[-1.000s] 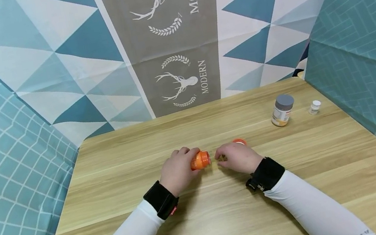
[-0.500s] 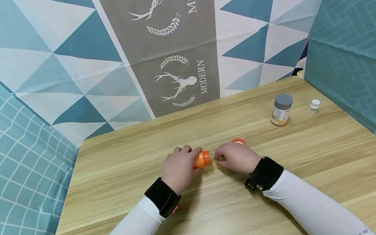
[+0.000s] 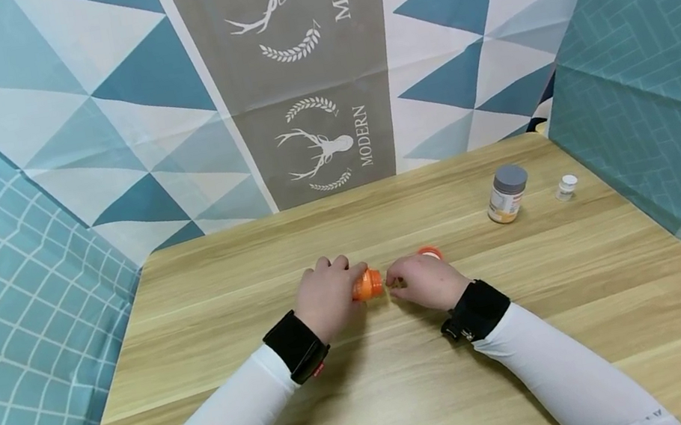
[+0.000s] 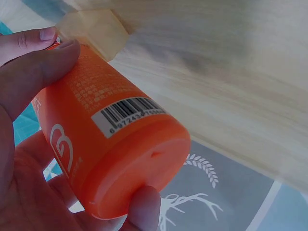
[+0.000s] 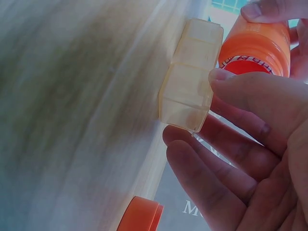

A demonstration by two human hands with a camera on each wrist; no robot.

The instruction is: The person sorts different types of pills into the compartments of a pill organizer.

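Observation:
My left hand (image 3: 328, 298) grips an orange bottle (image 3: 367, 284) tipped onto its side, its mouth toward my right hand (image 3: 424, 283). In the left wrist view, the thumb and fingers curl round the bottle (image 4: 120, 139); its barcode and base show. The right wrist view shows the uncapped bottle (image 5: 260, 43) close beside a translucent yellowish box with compartments (image 5: 190, 82). My right thumb is at the box's edge and the fingertips (image 5: 180, 151) at its near end, holding it between them. The bottle's contents are not visible.
An orange cap (image 3: 430, 253) lies on the wooden table (image 3: 374, 404) just beyond my right hand. Farther right stand a grey-lidded jar (image 3: 507, 194) and a small white bottle (image 3: 566, 187). Patterned cloth panels (image 3: 317, 80) enclose the back and sides.
My left hand has shifted slightly to the right with the orange bottle, bringing its mouth nearer my right hand. The right hand keeps nearly the same place.

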